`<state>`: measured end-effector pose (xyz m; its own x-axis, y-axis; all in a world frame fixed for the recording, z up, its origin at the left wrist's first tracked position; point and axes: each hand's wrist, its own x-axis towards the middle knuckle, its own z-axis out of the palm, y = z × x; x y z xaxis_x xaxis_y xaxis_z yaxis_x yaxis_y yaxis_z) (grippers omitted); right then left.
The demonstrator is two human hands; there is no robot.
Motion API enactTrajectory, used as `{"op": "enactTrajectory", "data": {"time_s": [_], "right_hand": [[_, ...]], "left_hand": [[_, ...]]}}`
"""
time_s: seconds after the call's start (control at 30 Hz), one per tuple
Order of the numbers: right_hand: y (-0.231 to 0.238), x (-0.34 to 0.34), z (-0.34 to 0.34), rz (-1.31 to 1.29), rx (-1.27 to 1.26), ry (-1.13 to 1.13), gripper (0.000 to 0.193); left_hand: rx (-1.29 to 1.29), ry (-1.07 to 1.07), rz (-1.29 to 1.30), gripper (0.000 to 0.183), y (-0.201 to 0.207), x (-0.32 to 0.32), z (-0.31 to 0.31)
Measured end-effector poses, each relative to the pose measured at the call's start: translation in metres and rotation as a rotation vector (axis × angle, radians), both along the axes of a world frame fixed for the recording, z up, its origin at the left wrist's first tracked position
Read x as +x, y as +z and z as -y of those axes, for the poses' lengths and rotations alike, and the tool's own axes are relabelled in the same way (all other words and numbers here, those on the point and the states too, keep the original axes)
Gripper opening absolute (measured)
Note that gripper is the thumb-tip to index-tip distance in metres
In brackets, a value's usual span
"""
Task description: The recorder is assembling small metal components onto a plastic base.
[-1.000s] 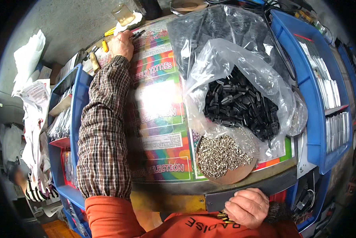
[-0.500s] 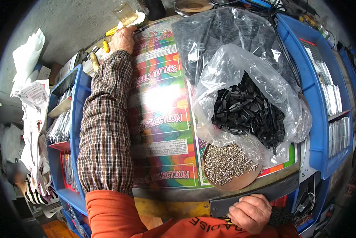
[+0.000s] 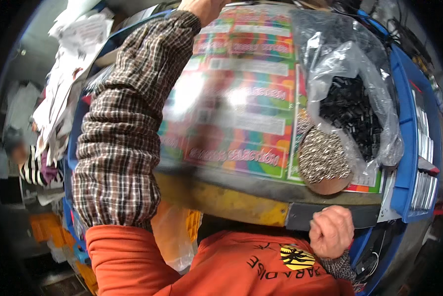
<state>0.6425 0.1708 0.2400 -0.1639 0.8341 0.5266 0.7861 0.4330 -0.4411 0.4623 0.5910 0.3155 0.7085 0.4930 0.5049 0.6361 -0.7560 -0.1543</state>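
Note:
My left hand [image 3: 205, 9] reaches to the far side of the table, at the upper edge of the view. Its fingers are cut off by the frame, so what they touch is hidden. The arm wears a checked sleeve cover [image 3: 125, 123]. Curled into a fist, my right hand [image 3: 332, 232] is at the table's front edge, close to my body; the inside of the fist is hidden. Beyond it lies a round brown dish [image 3: 326, 186] of small silvery metal pins [image 3: 322, 155]. A clear plastic bag [image 3: 392, 148] behind holds many black plastic pieces [image 3: 350, 108].
Colourful printed sheets [image 3: 241, 123] cover the tabletop under a glossy surface. On the right stands a blue bin [image 3: 404, 128] with packed flat items. Crumpled white papers [image 3: 76, 54] hang at the left, and a person in stripes [image 3: 31, 165] is farther off.
The view has swung, shifting the tabletop right and up. My left hand has gone from beside the yellow-handled tools to the frame's upper edge. My right hand stays curled near the front edge.

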Motion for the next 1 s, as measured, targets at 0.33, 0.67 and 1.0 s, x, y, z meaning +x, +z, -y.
{"op": "enactTrajectory", "data": {"time_s": [0.33, 0.67, 1.0], "right_hand": [[-0.003, -0.015, -0.004, -0.044, 0.141, -0.137, 0.012], [-0.002, -0.023, -0.006, -0.041, 0.173, -0.164, 0.012], [0.003, -0.028, -0.005, -0.029, 0.149, -0.211, 0.011]], "left_hand": [[0.015, 0.090, -0.081, 0.008, 0.030, -0.151, 0.115], [-0.369, 0.536, -0.065, 0.008, -0.010, -0.279, 0.172], [-0.188, 0.496, -0.096, 0.013, -0.019, -0.268, 0.170]]}}
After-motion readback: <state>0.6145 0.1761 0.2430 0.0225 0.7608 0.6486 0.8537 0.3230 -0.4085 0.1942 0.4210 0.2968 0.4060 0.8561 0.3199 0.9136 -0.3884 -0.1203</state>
